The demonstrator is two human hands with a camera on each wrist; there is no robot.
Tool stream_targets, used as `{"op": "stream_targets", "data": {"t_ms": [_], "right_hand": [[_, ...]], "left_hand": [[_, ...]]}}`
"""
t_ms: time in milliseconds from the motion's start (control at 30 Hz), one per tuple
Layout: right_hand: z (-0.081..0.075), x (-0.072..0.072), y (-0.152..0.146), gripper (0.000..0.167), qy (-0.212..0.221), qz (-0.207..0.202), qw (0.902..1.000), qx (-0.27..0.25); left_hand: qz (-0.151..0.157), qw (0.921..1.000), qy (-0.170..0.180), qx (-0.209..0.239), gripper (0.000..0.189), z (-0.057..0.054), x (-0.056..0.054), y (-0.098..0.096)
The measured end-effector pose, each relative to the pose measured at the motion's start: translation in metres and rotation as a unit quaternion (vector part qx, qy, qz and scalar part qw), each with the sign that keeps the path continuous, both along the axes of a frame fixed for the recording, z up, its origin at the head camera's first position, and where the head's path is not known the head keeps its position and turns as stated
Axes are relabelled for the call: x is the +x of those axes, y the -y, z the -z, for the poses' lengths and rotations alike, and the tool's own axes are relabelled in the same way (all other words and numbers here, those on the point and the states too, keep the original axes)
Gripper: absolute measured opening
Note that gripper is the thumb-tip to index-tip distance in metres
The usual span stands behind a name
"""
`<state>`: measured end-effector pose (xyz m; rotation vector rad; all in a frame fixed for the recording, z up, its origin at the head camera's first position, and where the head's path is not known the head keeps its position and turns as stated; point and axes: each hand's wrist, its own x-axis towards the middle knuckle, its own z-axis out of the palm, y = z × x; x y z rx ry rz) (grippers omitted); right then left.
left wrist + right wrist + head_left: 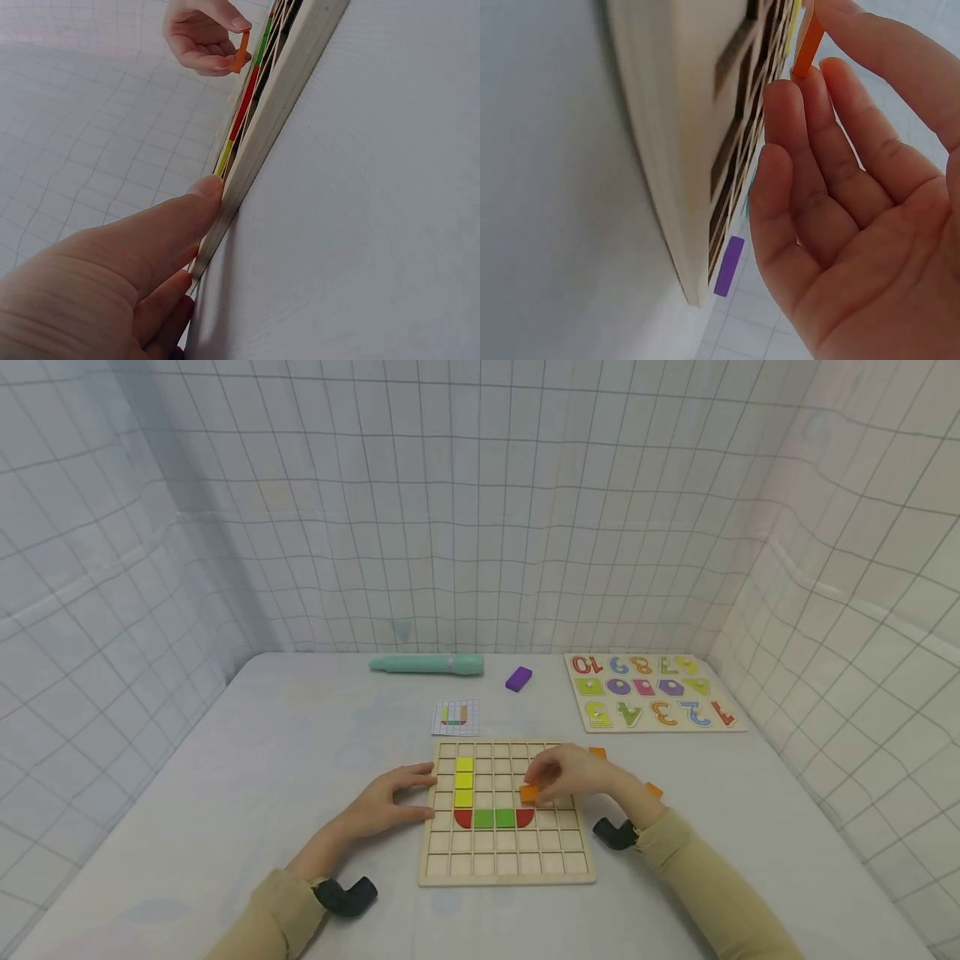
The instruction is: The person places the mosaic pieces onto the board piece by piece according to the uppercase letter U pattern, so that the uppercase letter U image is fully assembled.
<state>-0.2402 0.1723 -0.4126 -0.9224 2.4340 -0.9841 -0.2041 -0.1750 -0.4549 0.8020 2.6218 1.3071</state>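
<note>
A wooden grid board [495, 865] lies flat on the table. In its cells sit a column of yellow square tiles [464, 781], two green square tiles [484, 819] and a red rounded tile [463, 819] at either end of the green pair. My right hand [573, 773] pinches an orange square tile [529, 794] between thumb and fingers, close over the board above the right red tile. The tile's edge [808, 52] shows in the right wrist view. My left hand [382, 802] rests at the board's left edge, its thumb and fingertips touching the rim.
Behind the board lies a pattern card [456, 717]. Farther back are a teal marker [427, 664], a purple block [518, 678] and a number puzzle board [660, 693] at right. Two more orange tiles, one of them by the right wrist [654, 790], lie right of the grid.
</note>
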Motion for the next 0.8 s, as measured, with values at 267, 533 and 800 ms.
{"op": "stream_targets", "data": {"t_ms": [267,533,800], "right_hand": [[0.0056,0.0011,0.0060,0.021,-0.006,0.000,0.9997,0.022],[0.0052,0.0013,0.0074,0.020,-0.012,-0.003,0.9996,0.026],[0.0062,0.0009,0.0085,0.020,-0.008,-0.002,0.9998,0.019]], "left_hand": [[0.004,1.0000,0.001,-0.001,0.053,0.0005,0.0002,-0.0004],[0.007,1.0000,0.003,0.001,0.054,0.0015,-0.0008,0.0002],[0.004,1.0000,0.007,0.002,0.054,0.0007,-0.0010,-0.0002]]}}
